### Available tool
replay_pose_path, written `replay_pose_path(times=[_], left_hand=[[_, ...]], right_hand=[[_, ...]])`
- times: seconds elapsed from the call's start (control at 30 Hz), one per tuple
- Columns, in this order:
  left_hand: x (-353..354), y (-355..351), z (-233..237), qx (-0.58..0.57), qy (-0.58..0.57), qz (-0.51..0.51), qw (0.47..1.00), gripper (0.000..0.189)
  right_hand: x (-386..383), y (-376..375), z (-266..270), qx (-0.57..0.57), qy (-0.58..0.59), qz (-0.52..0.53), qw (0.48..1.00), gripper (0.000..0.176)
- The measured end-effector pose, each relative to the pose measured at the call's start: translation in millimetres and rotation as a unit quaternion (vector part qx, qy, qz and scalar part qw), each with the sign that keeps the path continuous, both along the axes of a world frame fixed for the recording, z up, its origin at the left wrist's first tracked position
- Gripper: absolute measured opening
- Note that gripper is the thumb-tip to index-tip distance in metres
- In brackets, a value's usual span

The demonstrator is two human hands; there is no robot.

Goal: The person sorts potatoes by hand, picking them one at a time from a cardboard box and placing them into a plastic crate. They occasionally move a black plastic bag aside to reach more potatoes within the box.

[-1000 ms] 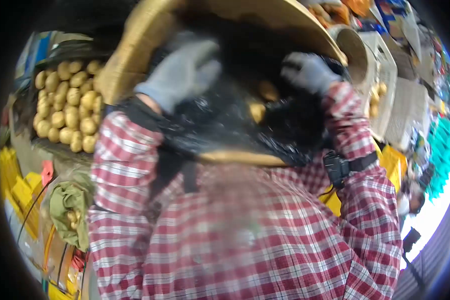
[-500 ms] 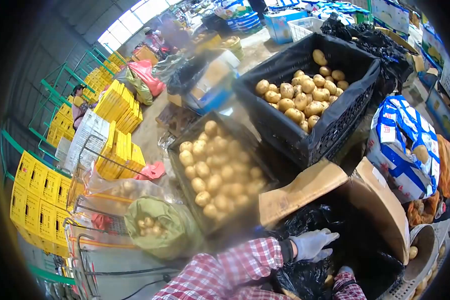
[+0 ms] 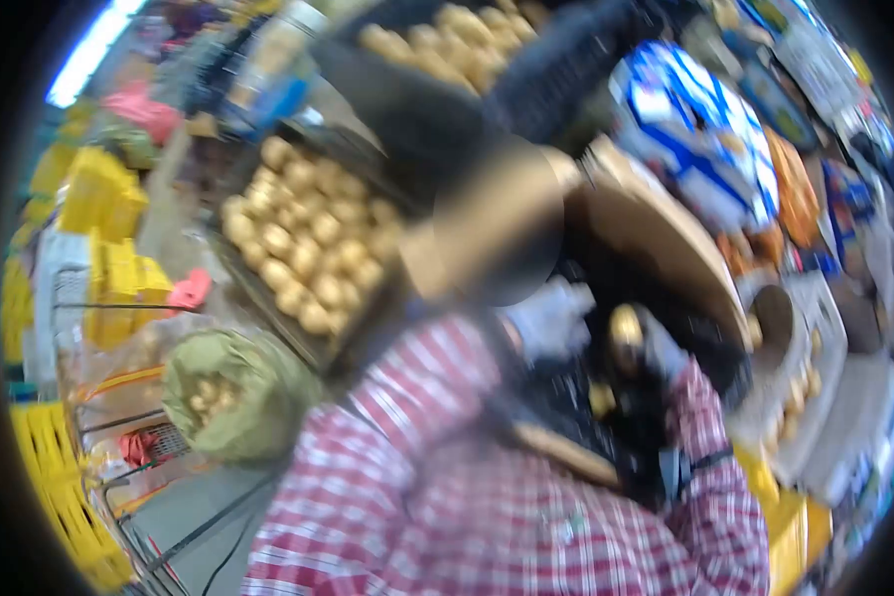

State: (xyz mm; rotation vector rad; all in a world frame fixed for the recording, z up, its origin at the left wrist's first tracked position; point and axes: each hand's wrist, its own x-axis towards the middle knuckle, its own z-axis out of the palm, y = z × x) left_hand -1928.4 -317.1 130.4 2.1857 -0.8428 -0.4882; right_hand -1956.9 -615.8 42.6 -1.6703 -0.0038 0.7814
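My right hand (image 3: 663, 348), in a light grey glove, is closed around a potato (image 3: 625, 326) inside the cardboard box (image 3: 666, 221). Across from it, my gloved left hand (image 3: 551, 320) is over the box, blurred; its fingers look apart and no object shows in them. Black plastic (image 3: 556, 397) lines the box, and another potato (image 3: 601, 399) lies low in it. A dark crate (image 3: 258, 308) full of potatoes stands to the left of my left arm.
Beyond the box is a large black-lined crate (image 3: 397, 84) with potatoes. A green sack (image 3: 268, 397) of potatoes stands at left, near yellow crates (image 3: 45, 447). A blue-and-white bag (image 3: 700, 139) and a grey chute-like tray (image 3: 815, 397) with potatoes are at right.
The view has swung, shifting the surroundings left and up. My right hand, earlier low at the box's near side, now shows raised with a potato. My left hand remains over the box.
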Motion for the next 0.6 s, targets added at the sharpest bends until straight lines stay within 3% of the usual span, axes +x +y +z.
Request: replay_pose_path(times=[0.03, 0.07, 0.1, 0.13, 0.17, 0.2, 0.23, 0.27, 0.3, 0.37, 0.47, 0.53, 0.6], left_hand=[[-4.1, -0.6, -14.7, -0.055, -0.049, 0.026, 0.997, 0.034], [0.3, 1.0, -12.1, -0.014, 0.006, 0.004, 1.0, 0.033], [-2.2, 3.4, -22.6, -0.039, -0.057, -0.006, 0.998, 0.032], [0.1, 6.6, -7.6, 0.008, 0.094, -0.034, 0.995, 0.039], [-6.1, 13.1, -4.1, 0.01, 0.098, -0.042, 0.994, 0.046], [-11.9, 16.1, -21.2, 0.063, 0.009, -0.05, 0.997, 0.054], [-12.4, 14.4, -3.9, 0.143, 0.085, -0.088, 0.982, 0.058], [-9.3, 12.0, 10.6, 0.225, 0.164, -0.128, 0.952, 0.062], [-14.8, 11.7, 6.8, 0.258, 0.167, -0.147, 0.94, 0.063], [-23.2, 16.8, -1.2, 0.326, 0.169, -0.178, 0.913, 0.065], [-31.4, 18.7, -15.0, 0.364, 0.175, -0.283, 0.87, 0.059], [-31.7, 21.4, -14.6, 0.322, 0.194, -0.268, 0.887, 0.042], [-29.5, 20.9, -8.2, 0.294, 0.206, -0.264, 0.895, 0.034]], right_hand=[[-6.8, 9.4, 20.6, 0.043, -0.015, -0.05, 0.998, 0.084], [-18.0, 28.0, 48.7, 0.147, 0.054, -0.147, 0.977, 0.085], [-25.0, 30.9, 60.4, 0.25, 0.076, -0.151, 0.953, 0.084], [-34.5, 52.1, 92.4, 0.304, 0.086, -0.189, 0.93, 0.075], [-41.0, 55.8, 98.6, 0.338, 0.118, -0.217, 0.908, 0.075], [-47.7, 59.4, 105.3, 0.372, 0.148, -0.245, 0.883, 0.074], [-54.5, 63.0, 112.1, 0.404, 0.177, -0.273, 0.855, 0.075], [-51.9, 61.6, 111.9, 0.424, 0.165, -0.248, 0.855, 0.075], [-51.5, 63.1, 113.1, 0.441, 0.186, -0.245, 0.843, 0.075], [-54.1, 66.4, 120.8, 0.422, 0.126, -0.206, 0.874, 0.076], [-53.5, 70.9, 116.7, 0.46, 0.193, -0.261, 0.827, 0.081], [-54.2, 69.6, 112.9, 0.48, 0.201, -0.284, 0.805, 0.08], [-55.4, 69.8, 111.8, 0.394, 0.164, -0.305, 0.852, 0.077]])
